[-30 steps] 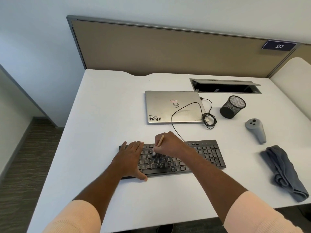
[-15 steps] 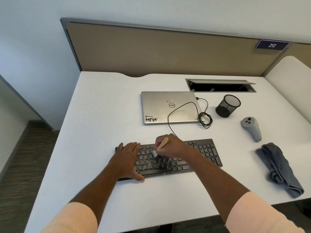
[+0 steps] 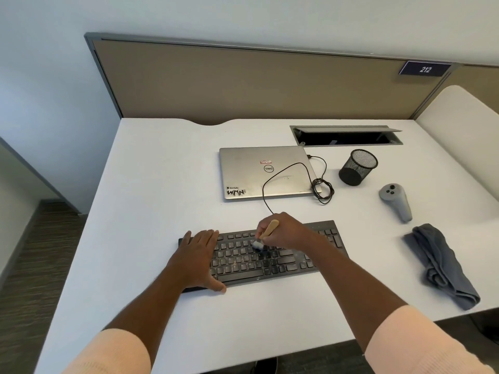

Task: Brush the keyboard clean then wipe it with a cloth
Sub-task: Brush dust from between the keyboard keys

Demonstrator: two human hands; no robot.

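The right hand (image 3: 286,233) has its fingers curled tight around a wooden-handled brush (image 3: 266,233), bristles down on the upper key rows of the black keyboard (image 3: 270,259). The left hand (image 3: 198,257) lies flat, fingers spread, holding nothing, on the keyboard's left end. The grey cloth (image 3: 442,265) lies crumpled well right of the keyboard; a closed laptop (image 3: 266,172) sits behind the keyboard.

A white desk (image 3: 162,184) stood against a tan partition (image 3: 243,85) below a pale wall (image 3: 243,14), with striped grey carpet (image 3: 35,252) at left.
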